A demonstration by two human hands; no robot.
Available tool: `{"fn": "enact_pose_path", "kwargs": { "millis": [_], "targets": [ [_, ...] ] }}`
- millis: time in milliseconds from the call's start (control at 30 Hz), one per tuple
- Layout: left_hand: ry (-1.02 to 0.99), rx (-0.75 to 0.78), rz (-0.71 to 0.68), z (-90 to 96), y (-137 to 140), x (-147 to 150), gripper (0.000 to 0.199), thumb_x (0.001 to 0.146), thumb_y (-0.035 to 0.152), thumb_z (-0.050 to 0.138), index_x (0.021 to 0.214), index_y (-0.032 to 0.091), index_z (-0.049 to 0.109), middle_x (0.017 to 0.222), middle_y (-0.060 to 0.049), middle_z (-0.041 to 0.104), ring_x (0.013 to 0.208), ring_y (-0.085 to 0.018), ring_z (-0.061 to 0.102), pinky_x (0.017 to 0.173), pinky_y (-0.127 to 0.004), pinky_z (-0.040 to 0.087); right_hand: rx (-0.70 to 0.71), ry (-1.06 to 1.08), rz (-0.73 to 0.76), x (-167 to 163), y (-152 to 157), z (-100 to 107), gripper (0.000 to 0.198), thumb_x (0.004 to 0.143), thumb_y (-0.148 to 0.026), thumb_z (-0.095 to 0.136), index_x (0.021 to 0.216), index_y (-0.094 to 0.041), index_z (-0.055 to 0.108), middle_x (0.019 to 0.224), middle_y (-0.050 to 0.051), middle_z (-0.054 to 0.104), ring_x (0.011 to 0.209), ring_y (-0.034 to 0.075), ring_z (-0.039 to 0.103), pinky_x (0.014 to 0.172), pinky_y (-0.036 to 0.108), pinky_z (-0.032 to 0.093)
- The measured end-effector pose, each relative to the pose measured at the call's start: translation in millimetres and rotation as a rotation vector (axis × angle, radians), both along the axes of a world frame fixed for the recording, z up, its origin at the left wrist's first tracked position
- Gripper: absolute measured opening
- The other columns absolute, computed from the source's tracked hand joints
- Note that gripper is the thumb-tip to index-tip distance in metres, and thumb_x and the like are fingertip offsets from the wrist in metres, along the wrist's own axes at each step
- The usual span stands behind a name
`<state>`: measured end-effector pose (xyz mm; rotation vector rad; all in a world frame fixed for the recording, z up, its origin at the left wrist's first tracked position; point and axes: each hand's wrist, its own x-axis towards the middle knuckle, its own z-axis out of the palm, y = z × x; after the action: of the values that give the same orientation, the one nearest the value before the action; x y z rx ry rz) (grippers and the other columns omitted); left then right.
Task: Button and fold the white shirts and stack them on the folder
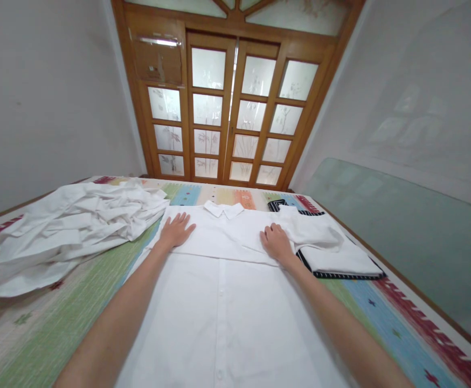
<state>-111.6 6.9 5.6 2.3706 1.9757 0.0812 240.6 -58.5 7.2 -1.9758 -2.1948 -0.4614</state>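
A white button-up shirt [219, 302] lies spread out, its collar [223, 209] at the far end and its button placket down the middle. Across its upper part runs a horizontal fold or overlapping edge. My left hand [175, 231] rests flat on the upper left of the shirt, fingers spread. On the upper right, my right hand [276, 242] presses on the cloth with its fingers slightly bent. Beyond it a white sleeve [314, 231] extends to the right, over a folded white garment [340, 261].
A crumpled heap of white cloth [77, 215] lies on the left. Black striped fabric [351, 276] edges the folded garment. Everything lies on a colourful patterned bedcover [74, 296]. A pale green panel [401, 231] runs along the right wall; wooden glazed doors [229, 108] stand behind.
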Motion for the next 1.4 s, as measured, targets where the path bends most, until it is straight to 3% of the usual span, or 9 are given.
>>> {"fn": "enact_pose_path", "kwargs": {
  "millis": [200,333,567,700,867,1000,1100,1200,1400],
  "targets": [
    [-0.020,0.003,-0.001,0.4,-0.5,-0.8,0.066,0.097,0.052,0.018,0.151,0.015,0.027,0.159,-0.008,0.020,0.148,-0.024,0.015,0.119,-0.049,0.012,-0.158,-0.087,-0.177,12.8,3.3,17.9,0.050,0.101,-0.037,0.029,0.096,-0.011,0.071,0.095,0.019,0.071,0.091,0.026,0.068,0.078,0.034,0.046],
    [-0.029,0.000,0.001,-0.2,0.8,-1.9,0.067,0.097,0.052,0.018,0.151,0.014,0.027,0.159,-0.009,0.020,0.148,-0.024,0.015,0.119,-0.049,0.012,-0.108,-0.075,-0.267,11.2,10.9,31.6,0.054,0.101,-0.043,0.026,0.101,-0.013,0.072,0.095,0.019,0.072,0.089,0.026,0.069,0.073,0.032,0.046],
    [-0.054,0.039,0.018,-3.6,3.6,-5.2,0.065,0.097,0.051,0.021,0.149,0.015,0.032,0.158,-0.010,0.025,0.147,-0.025,0.018,0.118,-0.047,0.016,-0.123,-0.134,-0.241,14.6,15.3,22.3,0.050,0.099,-0.040,0.036,0.092,-0.007,0.074,0.091,0.022,0.072,0.088,0.028,0.068,0.076,0.037,0.043],
    [-0.051,0.059,0.022,-5.9,3.8,-4.9,0.063,0.097,0.050,0.023,0.148,0.017,0.035,0.157,-0.009,0.027,0.147,-0.025,0.019,0.118,-0.047,0.017,0.007,-0.146,-0.232,12.1,10.8,19.0,0.044,0.097,-0.035,0.039,0.093,-0.006,0.072,0.093,0.023,0.070,0.094,0.032,0.064,0.086,0.045,0.038],
    [-0.033,0.080,0.036,-6.1,1.5,-1.4,0.061,0.097,0.048,0.024,0.148,0.017,0.035,0.157,-0.010,0.029,0.146,-0.026,0.020,0.117,-0.049,0.018,0.117,-0.032,-0.061,-27.4,12.5,17.6,0.041,0.098,-0.033,0.036,0.102,-0.009,0.068,0.111,0.021,0.066,0.108,0.032,0.056,0.089,0.043,0.040],
    [-0.023,0.080,0.040,-3.6,-1.6,0.0,0.061,0.097,0.048,0.023,0.148,0.018,0.035,0.156,-0.010,0.031,0.146,-0.026,0.021,0.117,-0.048,0.018,0.108,0.101,0.312,-86.8,17.1,-1.7,0.041,0.099,-0.035,0.038,0.120,-0.010,0.063,0.136,0.017,0.056,0.129,0.029,0.046,0.104,0.040,0.037],
    [-0.019,0.071,0.046,-1.9,-3.0,-0.2,0.061,0.097,0.048,0.021,0.148,0.017,0.035,0.156,-0.009,0.031,0.146,-0.026,0.020,0.117,-0.048,0.018,0.011,0.151,0.555,-118.3,17.4,-15.5,0.046,0.100,-0.037,0.034,0.131,-0.012,0.057,0.145,0.013,0.048,0.138,0.025,0.038,0.112,0.039,0.032],
    [-0.017,0.064,0.045,-1.2,-2.9,-0.9,0.062,0.097,0.049,0.021,0.149,0.016,0.034,0.157,-0.009,0.030,0.147,-0.026,0.020,0.118,-0.048,0.018,-0.134,0.182,0.556,-121.9,14.3,-19.1,0.052,0.101,-0.042,0.031,0.141,-0.014,0.049,0.150,0.011,0.042,0.141,0.024,0.034,0.114,0.040,0.029],
    [-0.023,0.053,0.040,-1.2,-1.2,-2.3,0.063,0.097,0.050,0.021,0.149,0.017,0.033,0.157,-0.008,0.028,0.147,-0.025,0.019,0.118,-0.048,0.018,-0.289,0.158,0.421,-84.9,-0.2,-9.8,0.069,0.097,-0.062,0.023,0.152,-0.021,0.030,0.159,0.006,0.022,0.147,0.027,0.018,0.118,0.047,0.017]
  ]
}}
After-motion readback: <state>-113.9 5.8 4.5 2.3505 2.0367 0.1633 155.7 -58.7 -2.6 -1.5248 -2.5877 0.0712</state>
